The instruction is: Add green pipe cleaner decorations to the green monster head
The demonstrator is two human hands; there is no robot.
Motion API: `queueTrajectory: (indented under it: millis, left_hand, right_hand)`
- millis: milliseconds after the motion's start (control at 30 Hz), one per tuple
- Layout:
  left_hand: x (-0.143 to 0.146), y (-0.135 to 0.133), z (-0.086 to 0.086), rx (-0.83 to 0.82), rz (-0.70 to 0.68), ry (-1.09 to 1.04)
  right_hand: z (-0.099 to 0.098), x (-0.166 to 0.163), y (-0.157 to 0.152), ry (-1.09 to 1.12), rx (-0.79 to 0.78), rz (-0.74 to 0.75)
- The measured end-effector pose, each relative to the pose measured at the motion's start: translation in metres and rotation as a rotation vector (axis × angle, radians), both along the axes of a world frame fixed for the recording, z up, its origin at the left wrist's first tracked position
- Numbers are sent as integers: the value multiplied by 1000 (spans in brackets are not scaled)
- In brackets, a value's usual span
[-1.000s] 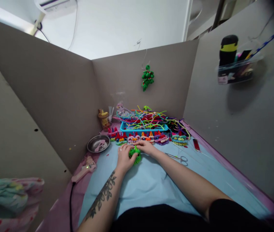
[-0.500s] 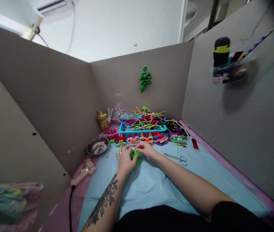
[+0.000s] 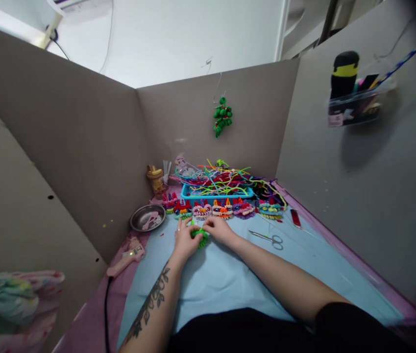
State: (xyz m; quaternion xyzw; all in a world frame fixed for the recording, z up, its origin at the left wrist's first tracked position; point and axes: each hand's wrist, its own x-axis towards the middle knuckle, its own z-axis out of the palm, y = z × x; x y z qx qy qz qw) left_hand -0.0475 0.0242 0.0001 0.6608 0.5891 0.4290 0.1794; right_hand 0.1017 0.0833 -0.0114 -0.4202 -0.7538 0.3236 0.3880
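Observation:
My left hand [image 3: 184,240] holds a small bright green pipe-cleaner piece [image 3: 203,241] between thumb and fingers, just above the blue cloth. At its upper right edge, the fingertips of my right hand [image 3: 219,230] are pinched together; whether they grip part of the green piece or something smaller is too small to tell. A short green tip sticks up by my left fingers. Just beyond both hands stands a row of several colourful pipe-cleaner animal faces [image 3: 223,210].
Behind the row is a blue tray [image 3: 217,196] heaped with pipe cleaners. Scissors [image 3: 266,239] lie to the right. A metal bowl [image 3: 148,218] and a pink glue gun [image 3: 127,260] with a cord are at left. Grey panels [image 3: 182,117] enclose the table.
Both hands have shifted slightly left with the green piece, and a green tip now shows above my left fingers. The camera view has moved a little. The other things stay put.

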Motion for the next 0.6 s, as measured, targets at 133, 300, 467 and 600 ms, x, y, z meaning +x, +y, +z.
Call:
queueTrajectory:
  millis: [133,300,467,600]
  left_hand:
    - [-2,3,-2,21,-11,-3]
    - [-3,5,-6,25,13,16]
    - [-3,7,-8,18,33,40]
    - [-4,8,-8,17,47,15]
  right_hand:
    - [5,-3,-6,-91,85,-42]
    - [6,-6,-13,-130,148,-83]
    - [2,-7,-17,-120,183,-128]
    - [0,-8,-17,-105,169,-129]
